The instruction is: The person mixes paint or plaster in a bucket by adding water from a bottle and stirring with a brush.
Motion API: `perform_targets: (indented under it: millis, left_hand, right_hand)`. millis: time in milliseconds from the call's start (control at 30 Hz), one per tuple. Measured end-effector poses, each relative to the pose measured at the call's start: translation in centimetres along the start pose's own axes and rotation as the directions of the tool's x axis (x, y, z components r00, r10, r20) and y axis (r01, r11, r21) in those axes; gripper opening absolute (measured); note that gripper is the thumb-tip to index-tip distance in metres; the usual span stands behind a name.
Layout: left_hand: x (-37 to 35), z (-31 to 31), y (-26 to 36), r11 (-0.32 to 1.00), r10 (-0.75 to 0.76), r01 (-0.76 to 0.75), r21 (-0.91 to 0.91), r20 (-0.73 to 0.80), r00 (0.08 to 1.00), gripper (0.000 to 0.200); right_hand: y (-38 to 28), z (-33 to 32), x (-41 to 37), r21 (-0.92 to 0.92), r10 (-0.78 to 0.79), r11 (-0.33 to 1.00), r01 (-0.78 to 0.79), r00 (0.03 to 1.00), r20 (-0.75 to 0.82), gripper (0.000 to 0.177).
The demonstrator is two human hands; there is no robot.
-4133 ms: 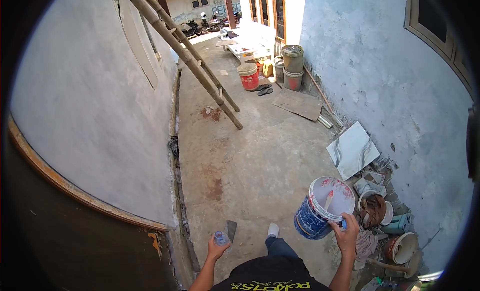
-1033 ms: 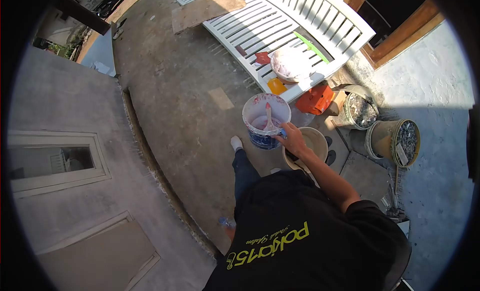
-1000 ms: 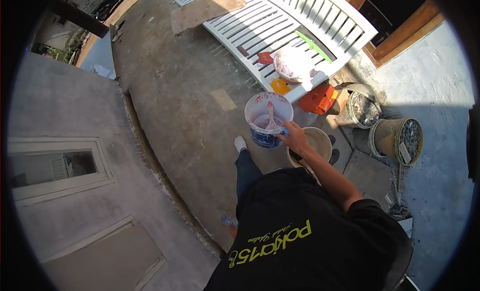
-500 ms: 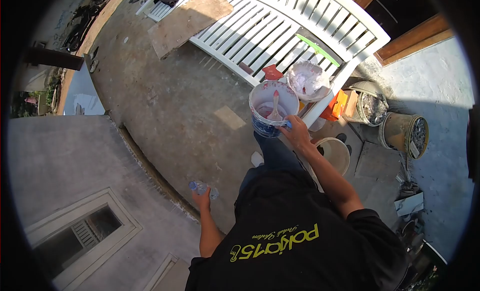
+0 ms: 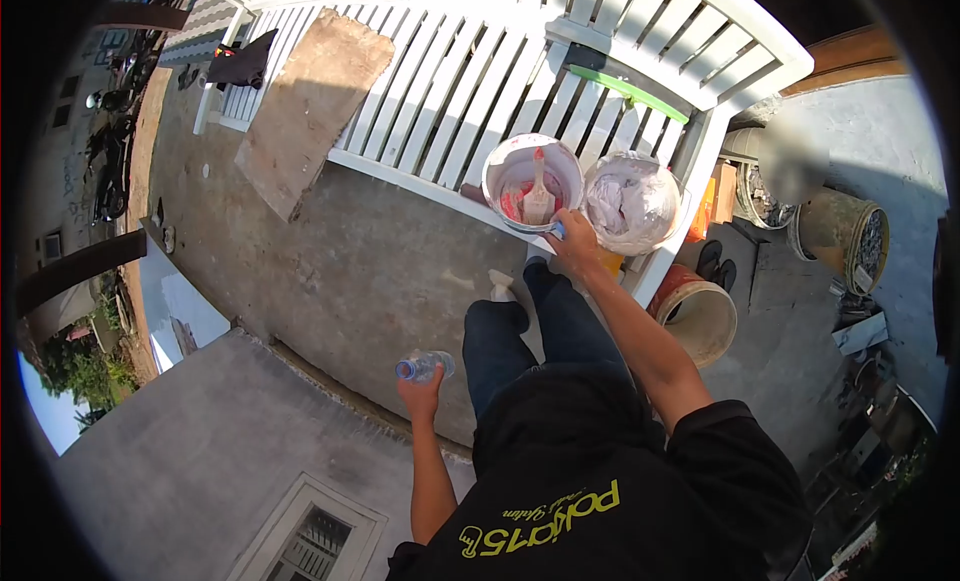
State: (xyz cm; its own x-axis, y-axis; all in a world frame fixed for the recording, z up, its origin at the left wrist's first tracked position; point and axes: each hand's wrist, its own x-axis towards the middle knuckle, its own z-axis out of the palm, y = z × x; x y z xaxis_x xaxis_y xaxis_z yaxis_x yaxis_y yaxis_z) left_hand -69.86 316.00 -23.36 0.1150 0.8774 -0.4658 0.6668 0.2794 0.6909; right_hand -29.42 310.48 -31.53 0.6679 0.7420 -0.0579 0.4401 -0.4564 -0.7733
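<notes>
My left hand (image 5: 422, 389) is wrapped around a clear plastic bottle (image 5: 432, 364), held out low on the left side with its blue-rimmed end pointing left. The fingers of my right hand (image 5: 577, 243) grip a paint bucket (image 5: 494, 197) at its near rim, by a blue part. Inside the bucket stands a paintbrush (image 5: 538, 196), bristles down among pink-red paint smears, its red-tipped handle up. The bucket overlaps the front edge of a white slatted bench (image 5: 415, 181). Right beside it sits a whitish, paint-smeared tub (image 5: 632, 203).
A bright green strip-like tool (image 5: 630, 91) and a brown board (image 5: 315, 106) lie on the bench. Buckets stand at right, including an open one (image 5: 705, 321) near sandals (image 5: 714, 264). A grey wall (image 5: 200, 441) with a window runs along the left.
My right hand has carried the bucket up to the bench, close beside the tub. The view has shifted, and my left hand still holds the bottle.
</notes>
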Motion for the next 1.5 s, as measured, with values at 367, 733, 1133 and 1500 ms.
perform_targets:
  millis: [367,733,1133,1500]
  left_hand:
    - [11.9,7.0,13.1,0.933,0.305,-0.351,0.079,0.343,0.889,0.055]
    - [19.1,15.1,17.4,0.885,0.424,-0.462,-0.059,0.512,0.747,0.057]
    - [23.9,19.0,20.1,0.684,0.21,-0.614,0.394,0.7,0.683,0.06]
    - [25.1,20.3,22.5,0.579,0.059,-0.565,0.588,0.661,0.748,0.072]
  right_hand:
    - [4.6,4.5,8.0,-0.034,0.022,0.999,-0.026,0.994,-0.108,0.032]
    - [6.9,7.9,7.3,-0.05,0.063,0.996,-0.074,0.98,-0.188,0.032]
    - [3.6,2.7,0.5,0.365,0.491,0.814,-0.451,0.871,-0.019,0.03]
    - [1.9,4.6,-3.6,0.518,0.708,0.521,-0.678,0.683,0.182,0.036]
